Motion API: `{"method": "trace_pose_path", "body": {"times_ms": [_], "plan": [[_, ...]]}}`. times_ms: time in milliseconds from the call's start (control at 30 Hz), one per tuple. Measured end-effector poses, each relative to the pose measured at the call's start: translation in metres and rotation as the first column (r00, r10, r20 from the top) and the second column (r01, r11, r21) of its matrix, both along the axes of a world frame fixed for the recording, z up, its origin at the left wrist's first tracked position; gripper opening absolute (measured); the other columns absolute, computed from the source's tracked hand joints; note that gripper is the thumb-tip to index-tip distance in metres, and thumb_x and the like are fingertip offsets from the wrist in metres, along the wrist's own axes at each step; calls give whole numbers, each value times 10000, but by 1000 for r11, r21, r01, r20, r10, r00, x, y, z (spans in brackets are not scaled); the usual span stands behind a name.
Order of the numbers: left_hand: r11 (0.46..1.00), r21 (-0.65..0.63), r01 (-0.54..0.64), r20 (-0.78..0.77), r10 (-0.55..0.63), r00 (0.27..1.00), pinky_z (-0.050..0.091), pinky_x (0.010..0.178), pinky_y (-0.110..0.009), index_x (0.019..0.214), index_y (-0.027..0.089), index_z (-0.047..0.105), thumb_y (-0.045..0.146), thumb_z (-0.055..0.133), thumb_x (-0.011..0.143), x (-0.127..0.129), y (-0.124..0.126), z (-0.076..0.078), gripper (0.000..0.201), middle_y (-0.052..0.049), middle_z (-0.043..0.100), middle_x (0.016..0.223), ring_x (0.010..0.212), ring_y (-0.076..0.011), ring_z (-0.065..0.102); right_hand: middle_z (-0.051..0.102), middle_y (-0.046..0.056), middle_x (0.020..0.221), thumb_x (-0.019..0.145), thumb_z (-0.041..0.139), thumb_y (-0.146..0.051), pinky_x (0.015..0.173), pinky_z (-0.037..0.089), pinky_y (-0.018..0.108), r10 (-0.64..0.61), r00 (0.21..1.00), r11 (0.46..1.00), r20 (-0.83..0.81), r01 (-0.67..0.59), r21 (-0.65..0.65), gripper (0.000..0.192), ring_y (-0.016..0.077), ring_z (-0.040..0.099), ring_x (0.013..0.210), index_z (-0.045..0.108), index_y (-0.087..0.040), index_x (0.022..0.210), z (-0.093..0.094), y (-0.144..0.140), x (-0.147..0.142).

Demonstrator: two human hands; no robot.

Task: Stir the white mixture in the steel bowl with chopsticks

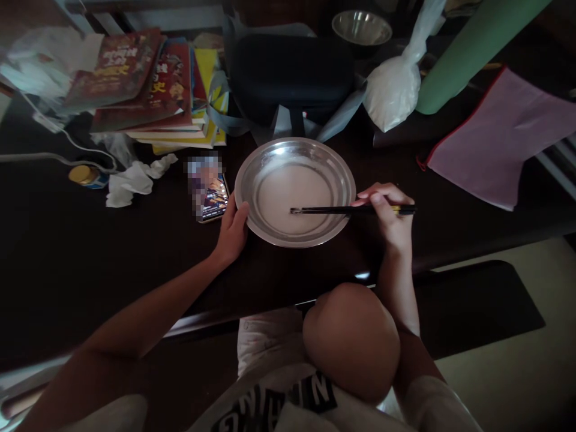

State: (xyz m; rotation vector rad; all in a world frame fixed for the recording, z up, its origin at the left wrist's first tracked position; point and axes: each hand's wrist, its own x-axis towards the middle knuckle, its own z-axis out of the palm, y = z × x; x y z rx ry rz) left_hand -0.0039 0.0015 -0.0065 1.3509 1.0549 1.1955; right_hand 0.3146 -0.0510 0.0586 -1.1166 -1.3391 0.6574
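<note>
Nearest me: a bent bare knee (353, 342) and pale printed fabric below the tabletop (90, 264) edge. The tabletop is dark, smooth, faintly glossy.

My left hand (233, 231) rests with fingers together, thumb up against the near-left rim of the steel plate (252, 180); it presses the rim, not wrapped round it. My right hand (390, 216) is closed on a pair of black chopsticks (333, 210), pinched between thumb and fingers near their yellow-banded ends. The sticks lie almost level, running left from this hand across the plate's rim, tips down in the middle of the plate.

The plate sits between the two hands: round, shallow, brushed metal with a broad sloping rim that catches the light. Its flat centre holds a pale, cloudy, thin layer; I cannot tell whether liquid or paste.

Just left of the left hand, a small glossy printed card or phone (209, 192), partly blurred. Further left, crumpled white tissue (132, 180) and a small yellow-capped jar (85, 176).

Beyond the plate: a black, rounded, matte case (292, 72); a knotted clear plastic bag (396, 84) of white powder, soft and bulging. Beyond the right hand, a flat pink cloth pouch (504, 138) with red edging, and a green roll (472, 48). Far left, a stack of glossy books (148, 84). Farthest, a small steel bowl (362, 27).
</note>
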Motion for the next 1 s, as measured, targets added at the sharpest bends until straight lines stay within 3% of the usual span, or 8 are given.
{"method": "trace_pose_path", "body": {"times_ms": [100, 233, 400, 567, 633, 733, 900, 1000], "plan": [[1000, 10, 6, 7, -6, 1000, 465, 1133, -455, 1391, 302, 555, 593, 557, 944, 1, 0, 1, 533, -63, 656, 1347, 1290, -277, 598, 769, -17, 835, 910, 689, -365, 786, 597, 335, 47, 996, 999, 74, -48, 4, 123, 162, 752, 830, 772, -282, 874, 0, 0, 0], [997, 77, -9, -57, 13, 998, 439, 1160, -458, 1404, 300, 546, 600, 523, 962, 0, 0, 1, 535, -63, 644, 1367, 1322, -274, 571, 743, -25, 772, 929, 649, -416, 683, 592, 323, -94, 996, 995, -1, 94, 23, 204, 148, 735, 691, 751, -265, 838, -1, 0, 1], [1000, 28, 12, -10, -12, 1000, 442, 1159, -466, 1387, 302, 554, 595, 538, 955, 0, 0, 0, 522, -65, 631, 1386, 1324, -278, 573, 772, -10, 814, 916, 675, -390, 761, 592, 345, 38, 994, 999, 107, -37, -7, 159, 168, 741, 802, 767, -272, 861, 2, 0, -1], [1000, -3, 10, 13, -10, 1000, 440, 1160, -470, 1367, 301, 569, 582, 566, 945, 0, 0, 0, 506, -64, 630, 1390, 1321, -281, 577, 742, -24, 762, 932, 651, -404, 687, 585, 322, -89, 996, 996, 6, 88, 34, 204, 145, 732, 696, 750, -263, 822, 1, 0, 0], [1000, 12, 8, -8, -8, 1000, 445, 1155, -472, 1364, 305, 570, 575, 557, 953, 0, 0, 1, 491, -62, 644, 1363, 1313, -279, 583, 742, -25, 757, 935, 643, -416, 667, 588, 323, -53, 999, 999, -6, 53, 10, 213, 144, 729, 668, 748, -263, 830, 1, -1, 0], [1000, 19, 12, -13, -12, 1000, 464, 1138, -479, 1373, 306, 560, 571, 533, 966, 0, 0, 1, 487, -65, 659, 1326, 1296, -280, 595, 769, -15, 807, 916, 674, -397, 758, 595, 343, 41, 994, 999, 103, -40, -13, 164, 162, 739, 792, 769, -276, 861, 2, -1, -1], [1000, 22, 4, -34, -3, 999, 463, 1143, -475, 1377, 303, 560, 575, 533, 961, 0, 0, 1, 498, -69, 640, 1362, 1312, -279, 583, 743, -36, 773, 939, 645, -392, 677, 574, 307, -82, 997, 996, -2, 82, 34, 193, 132, 728, 681, 755, -273, 833, -1, -1, 1], [1000, -16, 0, -5, 0, 1000, 454, 1150, -482, 1380, 306, 557, 570, 554, 949, 1, -1, 3, 506, -65, 631, 1380, 1315, -281, 580, 754, -26, 790, 932, 659, -371, 682, 571, 310, 15, 1000, 1000, 23, -15, 5, 161, 143, 736, 715, 764, -276, 857, 0, -1, 0]]}}
